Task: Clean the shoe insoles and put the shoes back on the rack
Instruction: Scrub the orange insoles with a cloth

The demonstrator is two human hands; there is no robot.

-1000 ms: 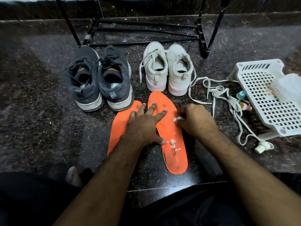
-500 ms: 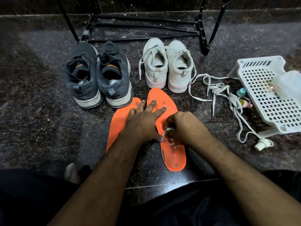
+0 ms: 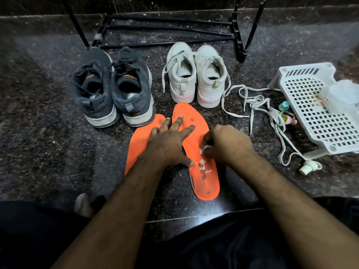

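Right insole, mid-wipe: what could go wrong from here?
1. The white wad in the right hand seems to be shedding: white bits dot the right insole, so wiping may leave residue.
2. The loose laces lie close beside that hand and could snag.

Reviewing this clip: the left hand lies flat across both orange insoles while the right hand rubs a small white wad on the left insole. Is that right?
Not quite. The head view shows the right hand rubbing the small white wad on the right insole, not the left insole. The rest holds: the left hand lies flat across both orange insoles.
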